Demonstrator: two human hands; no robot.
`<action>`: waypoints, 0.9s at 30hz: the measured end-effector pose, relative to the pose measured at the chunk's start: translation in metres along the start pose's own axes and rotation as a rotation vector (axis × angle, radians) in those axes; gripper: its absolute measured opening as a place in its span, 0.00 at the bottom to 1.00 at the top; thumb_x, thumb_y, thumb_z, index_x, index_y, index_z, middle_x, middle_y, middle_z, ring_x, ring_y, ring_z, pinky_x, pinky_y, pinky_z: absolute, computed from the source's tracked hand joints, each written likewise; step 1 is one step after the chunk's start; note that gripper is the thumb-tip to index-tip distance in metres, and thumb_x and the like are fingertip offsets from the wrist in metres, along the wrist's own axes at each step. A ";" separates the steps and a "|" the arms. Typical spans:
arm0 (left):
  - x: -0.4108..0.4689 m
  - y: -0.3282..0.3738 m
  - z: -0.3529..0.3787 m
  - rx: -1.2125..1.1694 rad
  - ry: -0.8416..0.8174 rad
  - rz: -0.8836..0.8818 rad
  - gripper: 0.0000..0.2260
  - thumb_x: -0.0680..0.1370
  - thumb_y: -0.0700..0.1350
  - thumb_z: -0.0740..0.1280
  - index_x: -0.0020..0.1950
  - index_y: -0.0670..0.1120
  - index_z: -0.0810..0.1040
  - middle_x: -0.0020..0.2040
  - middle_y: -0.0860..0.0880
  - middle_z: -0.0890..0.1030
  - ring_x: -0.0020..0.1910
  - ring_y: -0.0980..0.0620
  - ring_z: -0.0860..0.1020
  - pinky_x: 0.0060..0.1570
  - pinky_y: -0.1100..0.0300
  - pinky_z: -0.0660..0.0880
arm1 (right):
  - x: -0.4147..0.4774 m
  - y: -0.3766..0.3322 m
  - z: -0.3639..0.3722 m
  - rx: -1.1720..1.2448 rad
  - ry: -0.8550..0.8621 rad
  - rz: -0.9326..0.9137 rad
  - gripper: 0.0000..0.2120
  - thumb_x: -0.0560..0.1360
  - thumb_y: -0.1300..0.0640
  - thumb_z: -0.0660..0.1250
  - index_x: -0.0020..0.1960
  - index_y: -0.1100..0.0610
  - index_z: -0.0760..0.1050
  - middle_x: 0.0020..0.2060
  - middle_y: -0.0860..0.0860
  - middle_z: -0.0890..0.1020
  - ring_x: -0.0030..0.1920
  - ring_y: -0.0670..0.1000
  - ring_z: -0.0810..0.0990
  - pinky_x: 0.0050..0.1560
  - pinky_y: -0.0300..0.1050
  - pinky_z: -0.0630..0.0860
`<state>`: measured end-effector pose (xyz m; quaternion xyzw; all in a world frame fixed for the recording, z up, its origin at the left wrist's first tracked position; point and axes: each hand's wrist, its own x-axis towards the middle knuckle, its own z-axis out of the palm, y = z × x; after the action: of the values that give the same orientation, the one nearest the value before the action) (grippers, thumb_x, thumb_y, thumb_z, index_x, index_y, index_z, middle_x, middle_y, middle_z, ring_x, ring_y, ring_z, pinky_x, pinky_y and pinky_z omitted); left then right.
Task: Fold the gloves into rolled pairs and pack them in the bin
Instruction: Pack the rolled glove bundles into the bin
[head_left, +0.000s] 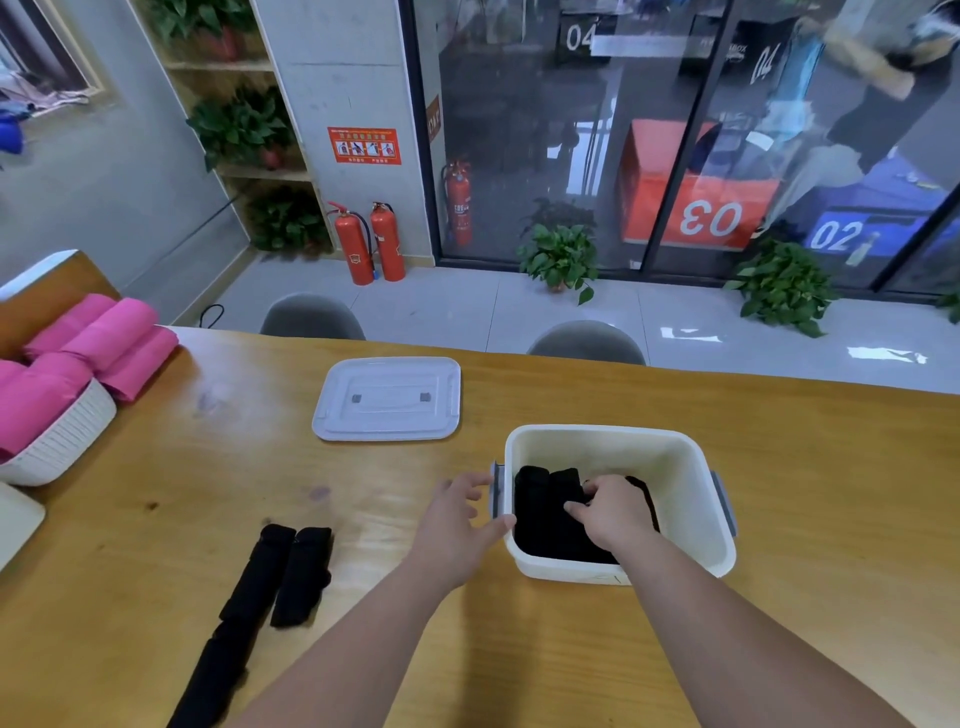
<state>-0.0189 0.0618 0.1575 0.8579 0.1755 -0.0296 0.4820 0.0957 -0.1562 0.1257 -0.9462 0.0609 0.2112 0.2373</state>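
Observation:
A white plastic bin (691, 467) stands on the wooden table right of centre, with black rolled gloves (543, 512) lying on its floor. My right hand (610, 512) is down inside the bin, its fingers curled onto the black gloves. My left hand (457, 522) is just outside the bin's left wall, fingers relaxed, the thumb at the rim near the grey latch. More black gloves (283, 571) lie flat on the table at the lower left, stretching toward the near edge.
The bin's translucent lid (387, 397) lies flat behind the bin. A white basket (67, 436) with pink rolled cloths sits at the table's left end. Two grey chairs (587, 343) stand behind the far edge.

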 end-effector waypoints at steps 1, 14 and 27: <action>0.000 0.000 0.000 -0.004 0.001 0.000 0.27 0.76 0.57 0.78 0.73 0.60 0.74 0.61 0.58 0.73 0.55 0.62 0.76 0.45 0.71 0.70 | -0.003 -0.002 0.000 -0.066 0.028 -0.004 0.14 0.76 0.45 0.76 0.57 0.51 0.81 0.44 0.47 0.84 0.45 0.52 0.83 0.43 0.47 0.80; -0.008 -0.006 -0.015 0.019 0.026 -0.005 0.29 0.75 0.61 0.77 0.74 0.59 0.73 0.63 0.56 0.72 0.56 0.60 0.76 0.47 0.66 0.72 | -0.032 -0.035 -0.032 0.014 0.125 -0.150 0.24 0.77 0.38 0.74 0.68 0.48 0.76 0.56 0.46 0.83 0.55 0.51 0.82 0.52 0.51 0.81; -0.050 -0.059 -0.082 -0.042 0.190 -0.109 0.28 0.76 0.58 0.77 0.74 0.57 0.73 0.65 0.56 0.75 0.60 0.58 0.76 0.53 0.60 0.76 | -0.089 -0.139 -0.003 0.262 -0.050 -0.495 0.22 0.75 0.41 0.77 0.66 0.43 0.77 0.55 0.42 0.81 0.51 0.42 0.80 0.43 0.43 0.78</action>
<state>-0.0953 0.1447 0.1644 0.8357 0.2673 0.0292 0.4789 0.0463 -0.0341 0.2245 -0.8881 -0.1510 0.1603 0.4034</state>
